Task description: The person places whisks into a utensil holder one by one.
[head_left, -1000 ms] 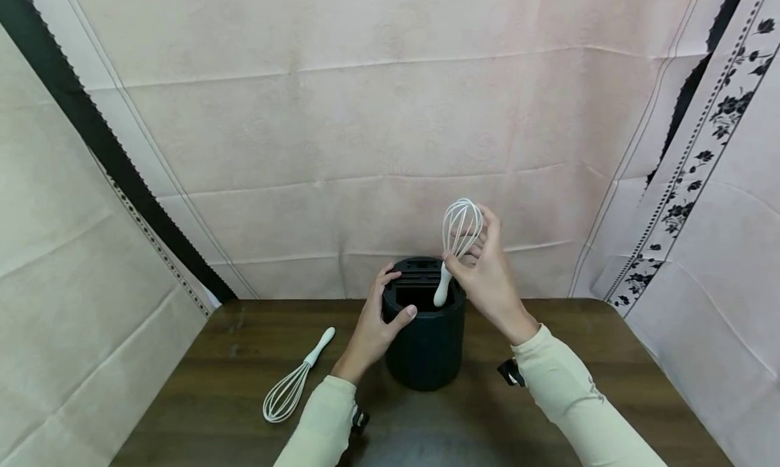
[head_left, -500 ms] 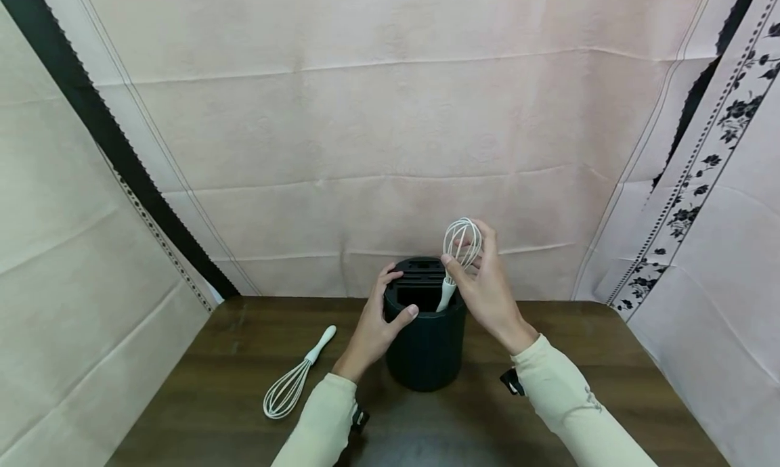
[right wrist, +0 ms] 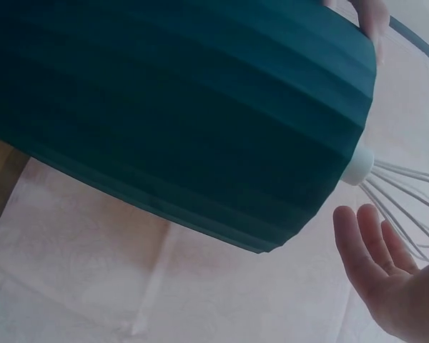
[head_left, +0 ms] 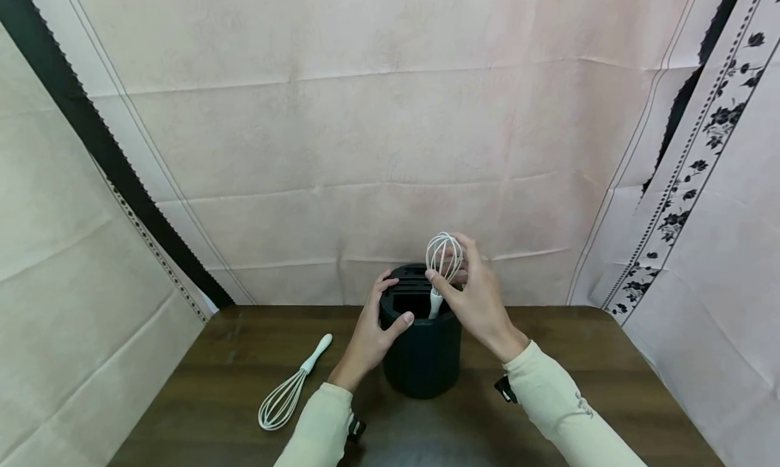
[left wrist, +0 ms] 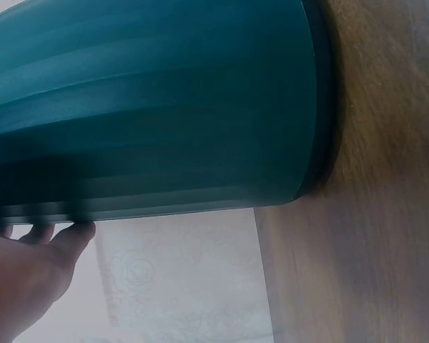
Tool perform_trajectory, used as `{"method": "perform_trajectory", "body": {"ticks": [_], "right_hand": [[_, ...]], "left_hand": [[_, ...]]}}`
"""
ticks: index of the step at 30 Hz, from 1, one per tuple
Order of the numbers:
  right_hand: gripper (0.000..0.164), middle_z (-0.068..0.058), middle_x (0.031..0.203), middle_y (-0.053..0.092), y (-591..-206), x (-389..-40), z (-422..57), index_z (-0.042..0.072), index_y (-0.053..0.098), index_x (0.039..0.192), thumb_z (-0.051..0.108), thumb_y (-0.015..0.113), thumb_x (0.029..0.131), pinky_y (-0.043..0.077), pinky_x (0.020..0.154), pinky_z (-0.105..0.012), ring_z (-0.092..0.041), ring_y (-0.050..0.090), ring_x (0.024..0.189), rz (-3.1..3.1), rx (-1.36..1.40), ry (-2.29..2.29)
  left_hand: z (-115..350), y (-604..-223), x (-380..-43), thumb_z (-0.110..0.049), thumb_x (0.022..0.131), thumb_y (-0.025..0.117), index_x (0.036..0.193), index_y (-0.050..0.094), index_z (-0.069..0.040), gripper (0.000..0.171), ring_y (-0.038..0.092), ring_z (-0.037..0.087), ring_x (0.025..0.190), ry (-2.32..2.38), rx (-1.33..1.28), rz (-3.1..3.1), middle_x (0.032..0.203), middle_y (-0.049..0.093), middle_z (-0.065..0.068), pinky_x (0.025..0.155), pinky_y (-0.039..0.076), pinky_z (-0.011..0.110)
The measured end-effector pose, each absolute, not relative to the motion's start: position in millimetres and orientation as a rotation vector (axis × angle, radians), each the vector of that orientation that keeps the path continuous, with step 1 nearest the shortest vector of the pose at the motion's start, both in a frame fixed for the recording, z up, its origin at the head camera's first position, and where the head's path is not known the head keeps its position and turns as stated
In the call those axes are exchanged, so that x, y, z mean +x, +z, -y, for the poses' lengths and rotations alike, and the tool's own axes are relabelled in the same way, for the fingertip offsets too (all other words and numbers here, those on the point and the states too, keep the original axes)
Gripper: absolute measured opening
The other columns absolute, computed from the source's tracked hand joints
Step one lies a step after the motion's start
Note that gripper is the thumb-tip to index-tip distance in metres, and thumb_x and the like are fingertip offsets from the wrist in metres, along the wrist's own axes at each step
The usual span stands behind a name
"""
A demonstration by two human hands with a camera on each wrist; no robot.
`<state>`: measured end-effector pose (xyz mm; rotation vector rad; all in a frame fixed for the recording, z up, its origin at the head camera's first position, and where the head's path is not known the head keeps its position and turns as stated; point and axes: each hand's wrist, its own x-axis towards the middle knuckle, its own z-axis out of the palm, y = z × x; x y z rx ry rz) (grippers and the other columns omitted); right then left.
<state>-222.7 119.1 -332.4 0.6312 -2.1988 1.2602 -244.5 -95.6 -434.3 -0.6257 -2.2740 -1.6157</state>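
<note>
Head view forward and down, both wrist views turned sideways, close beside one shared container [head_left: 422,359]

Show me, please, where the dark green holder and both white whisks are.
Dark green holder [head_left: 422,353]: head view, front wall.
Held whisk [head_left: 435,298]: head view, handle.
Lying whisk [head_left: 307,365]: head view, wire end of handle.

White whisks [head_left: 435,299], dark green holder [head_left: 422,362], brown table [head_left: 207,392], black-flowered white cloth [head_left: 725,118]
</note>
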Motion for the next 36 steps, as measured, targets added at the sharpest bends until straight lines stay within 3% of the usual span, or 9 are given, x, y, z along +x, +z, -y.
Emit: {"method": "perform_trajectory", "body": {"ticks": [9, 13, 23, 28, 36], "right_hand": [[0.071, -0.017, 0.127, 0.068, -337.8, -222.6, -116.9, 0.014, 0.045, 0.154, 0.022, 0.083, 0.094, 0.06, 0.089, -0.052, -0.034, 0.071, 0.106, 2.214, 0.62, 1.25], [0.07, -0.018, 0.126, 0.068, -340.6, -222.5, -117.5, 0.014, 0.046, 0.154, 0.02, 0.082, 0.095, 0.06, 0.088, -0.053, -0.034, 0.07, 0.104, 2.221, 0.628, 1.227], [0.069, -0.018, 0.13, 0.066, -349.4, -222.2, -119.9, 0.01, 0.042, 0.153, 0.015, 0.08, 0.096, 0.059, 0.092, -0.055, -0.031, 0.068, 0.113, 2.305, 0.679, 1.128], [0.069, -0.019, 0.132, 0.065, -352.4, -220.6, -119.0, 0.008, 0.043, 0.15, 0.014, 0.082, 0.094, 0.055, 0.098, -0.058, -0.037, 0.065, 0.12, 2.347, 0.669, 1.089], [0.067, -0.022, 0.131, 0.062, -359.9, -219.4, -118.3, 0.007, 0.045, 0.144, 0.017, 0.085, 0.09, 0.054, 0.096, -0.056, -0.036, 0.061, 0.115, 2.41, 0.599, 1.052]], "left_hand": [[97.0, -435.5, -243.1, -0.039, 0.101, 0.071, 0.158, 0.04, -0.028, 0.066, 0.024, 0.023, 0.158, -1.608, -0.605, 2.293, 0.173, 0.022, -0.01, 0.124, 0.023, 0.064], [97.1, -435.9, -242.7, -0.042, 0.101, 0.07, 0.158, 0.039, -0.029, 0.067, 0.022, 0.022, 0.159, -1.6, -0.603, 2.298, 0.173, 0.021, -0.011, 0.124, 0.021, 0.065], [96.2, -436.2, -243.2, -0.044, 0.101, 0.069, 0.159, 0.039, -0.027, 0.068, 0.021, 0.023, 0.159, -1.58, -0.606, 2.301, 0.173, 0.02, -0.011, 0.124, 0.019, 0.067], [95.5, -435.6, -243.1, -0.045, 0.101, 0.069, 0.159, 0.039, -0.028, 0.067, 0.021, 0.023, 0.159, -1.583, -0.597, 2.307, 0.173, 0.02, -0.012, 0.124, 0.02, 0.068], [95.7, -434.8, -242.6, -0.043, 0.101, 0.069, 0.159, 0.039, -0.027, 0.068, 0.021, 0.024, 0.16, -1.573, -0.604, 2.307, 0.173, 0.02, -0.012, 0.124, 0.019, 0.067]]}}
